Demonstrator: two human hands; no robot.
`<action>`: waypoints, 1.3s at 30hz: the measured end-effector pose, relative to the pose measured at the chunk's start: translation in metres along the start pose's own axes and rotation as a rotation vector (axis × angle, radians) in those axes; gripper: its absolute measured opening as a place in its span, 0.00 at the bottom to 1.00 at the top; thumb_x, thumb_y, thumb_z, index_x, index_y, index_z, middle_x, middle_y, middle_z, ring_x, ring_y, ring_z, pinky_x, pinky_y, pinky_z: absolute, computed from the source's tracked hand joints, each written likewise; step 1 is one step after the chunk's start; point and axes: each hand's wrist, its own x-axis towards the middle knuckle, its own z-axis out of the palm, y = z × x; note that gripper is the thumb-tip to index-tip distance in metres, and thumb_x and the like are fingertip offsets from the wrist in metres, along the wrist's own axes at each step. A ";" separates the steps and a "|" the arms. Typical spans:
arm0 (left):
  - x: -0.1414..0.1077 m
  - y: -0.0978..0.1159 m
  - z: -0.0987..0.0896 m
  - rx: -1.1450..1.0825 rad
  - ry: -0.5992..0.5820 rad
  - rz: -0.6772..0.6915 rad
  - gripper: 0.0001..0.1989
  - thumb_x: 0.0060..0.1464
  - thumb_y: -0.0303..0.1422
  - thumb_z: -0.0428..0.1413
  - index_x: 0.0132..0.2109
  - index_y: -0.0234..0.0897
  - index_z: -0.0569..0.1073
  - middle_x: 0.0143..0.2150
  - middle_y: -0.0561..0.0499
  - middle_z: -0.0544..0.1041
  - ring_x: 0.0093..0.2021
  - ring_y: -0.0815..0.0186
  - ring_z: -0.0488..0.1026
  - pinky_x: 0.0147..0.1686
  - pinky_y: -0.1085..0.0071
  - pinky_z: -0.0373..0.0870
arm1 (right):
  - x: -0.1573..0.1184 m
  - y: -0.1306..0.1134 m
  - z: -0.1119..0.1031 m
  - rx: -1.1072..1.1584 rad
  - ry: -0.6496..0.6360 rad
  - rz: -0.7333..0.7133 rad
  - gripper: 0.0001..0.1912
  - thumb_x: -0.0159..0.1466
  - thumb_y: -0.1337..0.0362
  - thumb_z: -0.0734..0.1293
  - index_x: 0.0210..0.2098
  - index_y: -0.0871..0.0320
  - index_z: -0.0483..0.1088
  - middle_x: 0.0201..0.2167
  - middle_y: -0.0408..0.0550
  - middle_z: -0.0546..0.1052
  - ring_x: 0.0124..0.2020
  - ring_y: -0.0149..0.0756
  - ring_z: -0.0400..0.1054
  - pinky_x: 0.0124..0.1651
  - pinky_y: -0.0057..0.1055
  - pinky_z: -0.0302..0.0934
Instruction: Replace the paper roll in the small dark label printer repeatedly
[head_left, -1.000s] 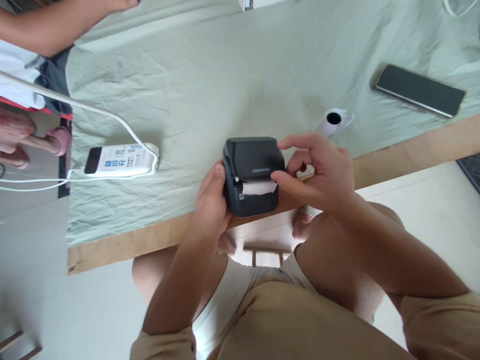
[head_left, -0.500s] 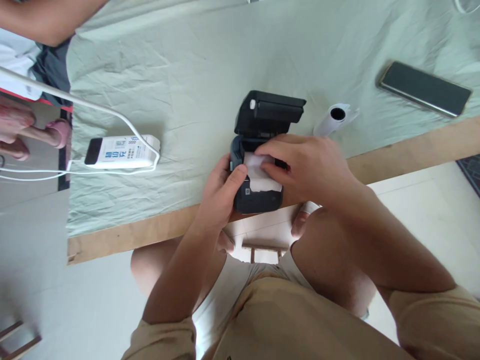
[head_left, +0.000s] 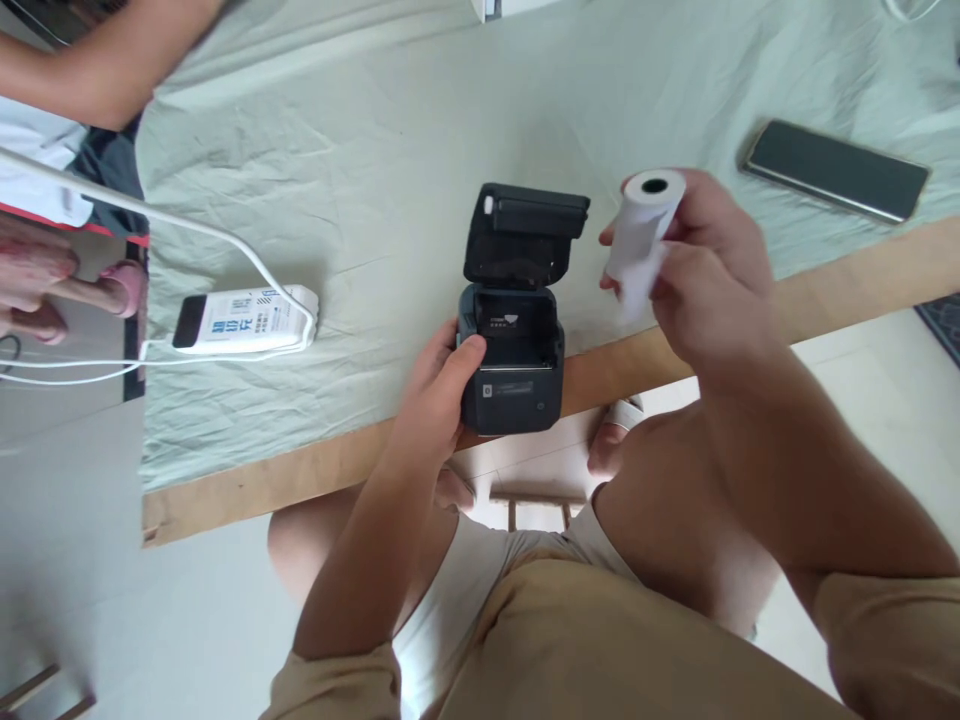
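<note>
My left hand (head_left: 439, 390) grips the left side of a small black printer (head_left: 517, 400) at the table's front edge, thumb on top. The printer's lid (head_left: 529, 225) stands raised, and its inner bay (head_left: 517, 325) holds no roll. Right of the printer, my right hand (head_left: 697, 260) holds a white paper roll (head_left: 641, 230) above the cloth. The roll's dark hollow core faces up, and a loose flap of paper hangs at its side. Part of the roll is covered by my fingers.
A dark phone (head_left: 836, 170) lies at the right on the green cloth (head_left: 375, 130). At the left is a white labelled device (head_left: 247, 320) with white cables (head_left: 202, 225). Another person's arm (head_left: 105, 70) reaches over the upper left. A white object (head_left: 521, 6) shows at the top edge.
My right hand has left the printer, moving right, and now holds a white roll. The white paper is gone from the printer's bay. The roll on the cloth no longer shows separately.
</note>
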 end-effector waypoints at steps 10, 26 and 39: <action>-0.002 -0.001 0.001 0.026 0.022 0.005 0.16 0.57 0.45 0.66 0.43 0.38 0.78 0.30 0.53 0.80 0.24 0.67 0.76 0.20 0.73 0.73 | 0.003 0.034 0.014 -0.551 -0.099 -0.167 0.11 0.65 0.58 0.72 0.46 0.51 0.71 0.43 0.50 0.78 0.46 0.46 0.74 0.50 0.44 0.71; -0.002 -0.001 -0.001 0.042 0.009 -0.021 0.16 0.58 0.46 0.65 0.43 0.40 0.76 0.26 0.54 0.78 0.19 0.67 0.73 0.14 0.72 0.63 | 0.025 0.052 -0.052 -0.829 0.021 -0.221 0.27 0.66 0.49 0.70 0.60 0.54 0.75 0.56 0.60 0.77 0.59 0.47 0.73 0.60 0.42 0.68; -0.002 -0.002 0.000 0.043 0.039 -0.010 0.16 0.57 0.46 0.65 0.45 0.40 0.78 0.34 0.52 0.82 0.28 0.63 0.79 0.24 0.70 0.76 | 0.002 0.029 -0.036 -0.449 0.168 -0.276 0.18 0.65 0.58 0.73 0.52 0.50 0.68 0.50 0.55 0.79 0.47 0.41 0.76 0.45 0.36 0.70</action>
